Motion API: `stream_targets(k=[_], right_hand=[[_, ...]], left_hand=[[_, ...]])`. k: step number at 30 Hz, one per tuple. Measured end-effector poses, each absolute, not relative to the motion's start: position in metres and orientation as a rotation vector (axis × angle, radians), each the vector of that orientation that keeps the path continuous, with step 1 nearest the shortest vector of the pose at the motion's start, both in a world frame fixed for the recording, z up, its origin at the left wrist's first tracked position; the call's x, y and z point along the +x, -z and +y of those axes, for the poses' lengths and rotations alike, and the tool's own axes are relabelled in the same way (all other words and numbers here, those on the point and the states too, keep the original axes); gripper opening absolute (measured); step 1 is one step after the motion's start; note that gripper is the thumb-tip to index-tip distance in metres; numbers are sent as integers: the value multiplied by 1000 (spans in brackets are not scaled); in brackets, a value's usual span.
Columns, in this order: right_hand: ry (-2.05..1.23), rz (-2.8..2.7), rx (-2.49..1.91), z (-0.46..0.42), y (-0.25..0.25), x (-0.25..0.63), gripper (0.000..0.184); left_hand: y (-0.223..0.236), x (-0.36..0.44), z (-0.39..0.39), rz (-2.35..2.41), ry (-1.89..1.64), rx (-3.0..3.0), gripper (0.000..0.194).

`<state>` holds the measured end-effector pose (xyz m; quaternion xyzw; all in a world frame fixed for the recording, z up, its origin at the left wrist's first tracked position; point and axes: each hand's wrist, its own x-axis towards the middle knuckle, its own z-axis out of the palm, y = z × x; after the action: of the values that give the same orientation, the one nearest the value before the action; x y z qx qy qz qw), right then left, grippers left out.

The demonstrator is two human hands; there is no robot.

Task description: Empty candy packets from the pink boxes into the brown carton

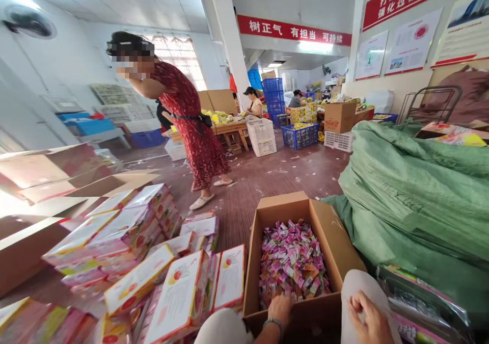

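A cardboard box (pixel 321 221) stands open between my knees, filled with small pink and purple packets (pixel 292 257). My left hand (pixel 280 311), with a bracelet at the wrist, reaches over the box's near edge to the closest packets. Its fingers are curled and their tips are hidden, so what they hold does not show. By my right knee is my right hand (pixel 367 316), fingers bent in towards the palm and nothing visible in them. Left of the box lie several white and pink printed cartons (pixel 178 295), some leaning on each other.
A large green woven sack (pixel 412 196) bulges at the right, above plastic-wrapped packages (pixel 424 303). Open cardboard boxes (pixel 26 252) stand at the left. A person in a red dress (pixel 187 114) is on the floor ahead. Farther back are seated people, tables and blue crates (pixel 300 136).
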<state>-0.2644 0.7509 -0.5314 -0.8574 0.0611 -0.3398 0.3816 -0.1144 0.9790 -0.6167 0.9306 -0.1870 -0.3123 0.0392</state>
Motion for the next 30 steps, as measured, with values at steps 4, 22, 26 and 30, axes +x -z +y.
stream_targets(k=[4,22,26,30], right_hand=[[730,12,-2087,763,488,-189,48],[148,-464,-2490,811,560,-17,18],[190,-598,-2508,813,557,-25,18],[181,-623,-2514,812,556,-23,21]], left_hand=[[615,-117,977,-567,984,2905,46],[520,-58,1084,250,-111,2580,64],[493,-27,1182,918,-131,2639,106],[515,-28,1235,1102,155,2399,119]])
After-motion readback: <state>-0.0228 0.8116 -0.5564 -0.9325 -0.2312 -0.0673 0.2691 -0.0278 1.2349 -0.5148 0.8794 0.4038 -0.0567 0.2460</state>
